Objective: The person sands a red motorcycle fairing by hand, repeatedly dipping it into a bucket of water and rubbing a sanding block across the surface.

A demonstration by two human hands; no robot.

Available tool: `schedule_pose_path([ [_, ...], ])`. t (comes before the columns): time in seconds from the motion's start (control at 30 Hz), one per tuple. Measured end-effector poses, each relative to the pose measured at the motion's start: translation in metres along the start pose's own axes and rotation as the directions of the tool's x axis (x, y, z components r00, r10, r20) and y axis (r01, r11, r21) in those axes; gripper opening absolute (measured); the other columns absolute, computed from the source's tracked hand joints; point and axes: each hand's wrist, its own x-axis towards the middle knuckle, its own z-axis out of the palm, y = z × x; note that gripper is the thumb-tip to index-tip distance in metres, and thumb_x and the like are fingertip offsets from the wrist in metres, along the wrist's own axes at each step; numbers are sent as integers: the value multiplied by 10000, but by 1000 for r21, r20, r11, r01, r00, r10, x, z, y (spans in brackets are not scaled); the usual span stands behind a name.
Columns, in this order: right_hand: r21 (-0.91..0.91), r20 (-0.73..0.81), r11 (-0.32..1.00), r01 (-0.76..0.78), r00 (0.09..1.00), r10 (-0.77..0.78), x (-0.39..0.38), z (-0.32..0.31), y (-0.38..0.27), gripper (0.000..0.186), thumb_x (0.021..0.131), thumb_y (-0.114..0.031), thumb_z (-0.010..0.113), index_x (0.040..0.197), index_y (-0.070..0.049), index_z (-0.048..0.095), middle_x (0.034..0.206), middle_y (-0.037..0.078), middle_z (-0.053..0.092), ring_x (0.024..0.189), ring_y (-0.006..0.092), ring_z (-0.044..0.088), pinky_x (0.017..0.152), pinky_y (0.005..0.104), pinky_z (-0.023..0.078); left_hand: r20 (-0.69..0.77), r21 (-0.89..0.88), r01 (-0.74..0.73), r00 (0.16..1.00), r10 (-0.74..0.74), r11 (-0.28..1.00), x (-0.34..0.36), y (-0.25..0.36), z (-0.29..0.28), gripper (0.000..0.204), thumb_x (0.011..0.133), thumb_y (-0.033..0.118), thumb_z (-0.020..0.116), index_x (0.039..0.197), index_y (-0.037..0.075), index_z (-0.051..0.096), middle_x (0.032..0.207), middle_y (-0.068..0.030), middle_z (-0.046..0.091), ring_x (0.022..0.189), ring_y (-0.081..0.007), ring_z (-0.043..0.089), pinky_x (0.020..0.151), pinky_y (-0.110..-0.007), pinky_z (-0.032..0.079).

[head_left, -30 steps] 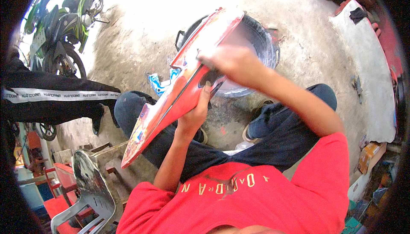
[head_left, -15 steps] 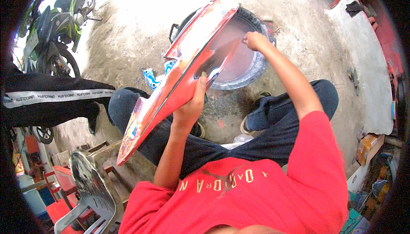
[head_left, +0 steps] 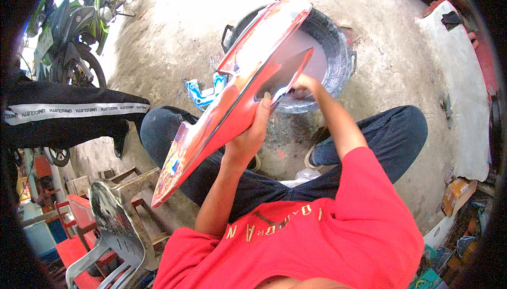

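Observation:
A long, glossy red motorcycle body panel (head_left: pixel 211 125) lies slantwise before me, its far end over a round black tub (head_left: pixel 340 46) of cloudy, pinkish water. My left hand (head_left: pixel 252 129) grips the panel's lower edge near the middle, thumb on top. Close to the tub's near rim, my right hand (head_left: pixel 303 84) is beside the panel's pointed fin, fingers curled in. Part of that hand is behind the panel, and what it holds, if anything, is hidden. A blue-and-white plastic piece (head_left: pixel 198 96) rests on the floor left of the tub.
A motorcycle (head_left: pixel 71 35) stands at the far left. Another person's black-trousered leg (head_left: pixel 63 128) reaches in at left. A grey plastic chair (head_left: pixel 119 225) is at lower left. Along the right are a pale panel (head_left: pixel 459 93) and a cardboard box (head_left: pixel 457 196).
My right hand has come nearer and left, from above the water beyond the fin to the tub's near rim. The left hand keeps its grip; the whole view has shifted slightly.

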Motion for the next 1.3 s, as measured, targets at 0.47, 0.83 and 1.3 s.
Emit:
schedule_pose_path([
  [0.47,-145,-678,906,398,627,-384,-191,-224,-190,338,1009,-195,575,1311,-86,680,1129,171,747,998,326,731,884,378,562,68,123,-199,979,191,972,3,-7,1,306,956,75,736,1223,-43,646,999,-112,753,884,-157,718,833,-314,560],
  [0.83,-566,-530,720,402,492,-691,-191,-183,-232,504,839,-162,702,1326,-50,633,1206,138,711,1071,305,700,932,370,571,-23,38,-58,998,59,998,-3,-14,3,241,928,107,755,1131,-13,706,1019,-116,747,868,-213,707,801,-351,555],
  [1.3,-463,-480,793,396,640,-600,-209,-189,-245,402,887,-67,618,1286,-27,640,1321,162,675,1202,297,675,1028,392,548,35,34,96,995,-97,995,-5,-14,-1,251,932,115,757,1133,-21,690,1016,-118,746,874,-227,709,822,-360,551],
])
